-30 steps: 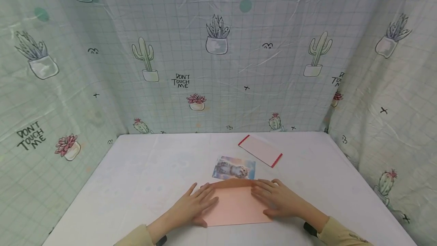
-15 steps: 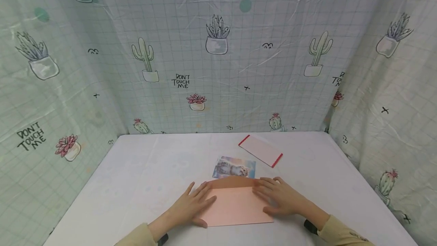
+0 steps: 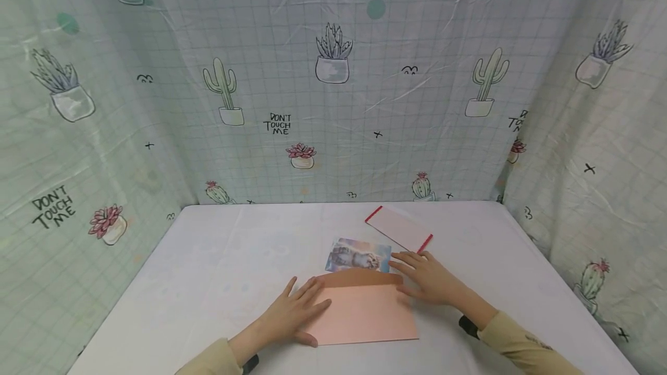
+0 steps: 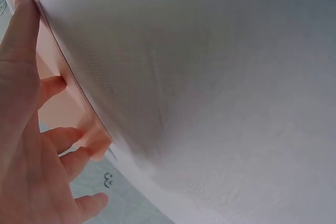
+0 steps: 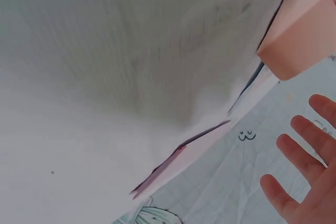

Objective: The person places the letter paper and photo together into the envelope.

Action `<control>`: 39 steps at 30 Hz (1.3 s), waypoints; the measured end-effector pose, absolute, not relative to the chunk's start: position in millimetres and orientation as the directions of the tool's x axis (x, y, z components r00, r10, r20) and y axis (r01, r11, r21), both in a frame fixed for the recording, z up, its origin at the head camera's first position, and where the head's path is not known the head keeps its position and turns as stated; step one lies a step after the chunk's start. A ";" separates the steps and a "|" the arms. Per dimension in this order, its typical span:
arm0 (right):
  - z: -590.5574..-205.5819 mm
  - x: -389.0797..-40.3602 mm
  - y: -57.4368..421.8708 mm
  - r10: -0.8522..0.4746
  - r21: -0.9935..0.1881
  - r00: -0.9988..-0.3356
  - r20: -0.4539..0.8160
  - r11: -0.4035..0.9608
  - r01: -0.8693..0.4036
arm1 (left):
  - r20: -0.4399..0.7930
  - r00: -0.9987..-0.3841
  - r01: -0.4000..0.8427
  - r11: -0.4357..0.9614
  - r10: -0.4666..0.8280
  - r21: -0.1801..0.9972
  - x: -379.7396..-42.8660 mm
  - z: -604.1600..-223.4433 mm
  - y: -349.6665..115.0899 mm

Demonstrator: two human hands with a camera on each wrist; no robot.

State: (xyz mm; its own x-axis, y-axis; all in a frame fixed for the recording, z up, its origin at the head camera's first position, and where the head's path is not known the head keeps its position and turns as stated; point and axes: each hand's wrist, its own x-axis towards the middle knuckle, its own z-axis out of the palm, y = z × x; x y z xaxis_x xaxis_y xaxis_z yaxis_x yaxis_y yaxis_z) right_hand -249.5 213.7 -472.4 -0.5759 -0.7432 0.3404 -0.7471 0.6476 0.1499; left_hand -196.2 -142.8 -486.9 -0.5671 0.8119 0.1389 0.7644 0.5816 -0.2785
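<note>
A pink envelope [image 3: 365, 314] lies on the table, its darker flap [image 3: 359, 278] folded out at the far side. My left hand [image 3: 292, 314] rests with spread fingers on the envelope's left part; in the left wrist view its fingertips touch the pink paper [image 4: 50, 51]. Just off the envelope's right far corner, my right hand [image 3: 429, 279] hovers with fingers extended and holds nothing. Its fingertips are beside the right edge of a postcard with a kitten picture [image 3: 356, 255]. The right wrist view has the right hand's fingers [image 5: 302, 156] apart from the envelope flap [image 5: 294, 56].
Behind the postcard, to the right, lies a pale pink slip with red ends [image 3: 398, 229]; the right fingertips are near its closer end. A white cloth covers the table [image 3: 234, 259]. Cactus-print curtains [image 3: 333, 132] stand around its back and sides.
My right hand has lifted off the envelope's right side and moved away from me toward the postcard. The left hand stays on the envelope, almost unmoved.
</note>
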 end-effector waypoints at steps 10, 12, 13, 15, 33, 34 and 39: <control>-463.0 -270.7 207.1 -0.735 0.215 -0.553 0.392 0.658 -0.722 | 0.115 -0.575 0.769 0.584 0.810 -0.260 -197.1 -485.1 -142.5; -462.0 -276.1 205.0 -0.733 0.211 -0.553 0.396 0.659 -0.722 | 0.117 -0.574 0.769 0.583 0.810 -0.263 -197.6 -485.5 -142.7; -461.9 -278.8 204.1 -0.732 0.212 -0.552 0.399 0.659 -0.722 | 0.118 -0.574 0.769 0.583 0.811 -0.264 -197.8 -485.6 -142.8; -462.0 -283.8 202.4 -0.732 0.214 -0.548 0.406 0.659 -0.721 | 0.123 -0.572 0.769 0.582 0.811 -0.266 -198.3 -486.0 -142.7; -479.1 -313.0 185.2 -0.728 0.194 -0.609 0.315 0.678 -0.709 | 0.122 -0.573 0.765 0.582 0.810 -0.275 -197.3 -486.8 -141.1; -480.2 -313.9 184.5 -0.726 0.202 -0.618 0.302 0.682 -0.703 | 0.126 -0.571 0.765 0.582 0.811 -0.275 -197.2 -486.4 -141.3; -483.9 -316.8 181.4 -0.725 0.251 -0.626 0.287 0.688 -0.681 | 0.140 -0.565 0.765 0.580 0.813 -0.281 -197.4 -485.8 -142.4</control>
State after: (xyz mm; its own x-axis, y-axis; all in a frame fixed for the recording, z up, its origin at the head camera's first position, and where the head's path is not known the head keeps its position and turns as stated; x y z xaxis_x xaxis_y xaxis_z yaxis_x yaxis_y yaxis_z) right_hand -316.8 181.4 -483.9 -0.6265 -0.7247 0.2869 -0.6808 0.6880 0.2514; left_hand -197.4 -142.4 -485.8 -0.5646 0.8133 0.1405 0.7650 0.5796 -0.2809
